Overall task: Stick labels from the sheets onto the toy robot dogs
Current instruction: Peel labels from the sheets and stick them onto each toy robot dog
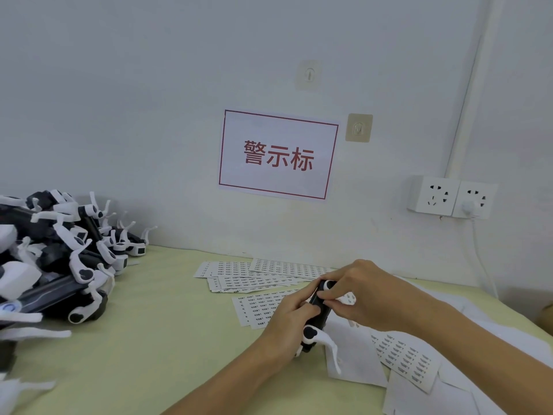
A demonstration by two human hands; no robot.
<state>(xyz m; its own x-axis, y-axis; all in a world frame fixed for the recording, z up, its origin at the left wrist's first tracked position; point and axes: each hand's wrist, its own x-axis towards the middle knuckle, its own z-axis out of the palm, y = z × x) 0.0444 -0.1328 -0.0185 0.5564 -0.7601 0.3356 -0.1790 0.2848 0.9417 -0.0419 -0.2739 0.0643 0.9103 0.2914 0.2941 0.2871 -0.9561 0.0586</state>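
Black-and-white toy dog (317, 307) gripped by left hand (287, 322) and right hand (359, 298) above label sheets (260, 310)

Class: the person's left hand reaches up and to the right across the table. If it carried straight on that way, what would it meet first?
Probably the right hand, which grips the same black-and-white toy robot dog just beyond the left hand; depth is hard to judge.

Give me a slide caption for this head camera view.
Both hands grip a toy robot dog over label sheets, with a pile of dogs nearby.
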